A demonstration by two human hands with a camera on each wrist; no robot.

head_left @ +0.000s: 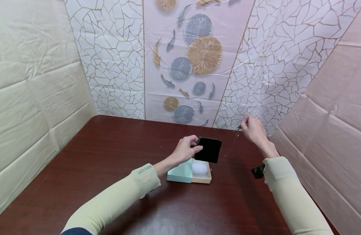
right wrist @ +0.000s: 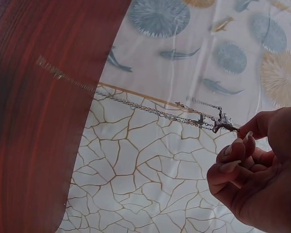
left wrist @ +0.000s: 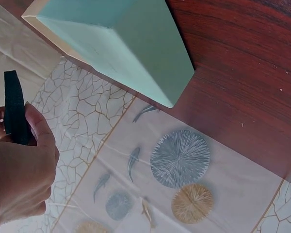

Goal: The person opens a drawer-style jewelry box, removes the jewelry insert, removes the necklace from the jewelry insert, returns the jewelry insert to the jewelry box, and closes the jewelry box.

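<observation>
My left hand pinches a thin black square pad by its left edge, thumb in front, above the box. In the left wrist view the pad appears edge-on. Below it on the table lies a mint-green box sleeve, its cream drawer slid partly out to the right with white padding inside. Raised at the right, my right hand pinches a fine metal chain necklace by one end. Dark small ornaments sit near the fingertips, and the chain hangs down from them.
A dark red-brown wooden table carries the box. Patterned cloth stands behind it, and pale draped walls rise on both sides. A small black device is strapped at the right wrist.
</observation>
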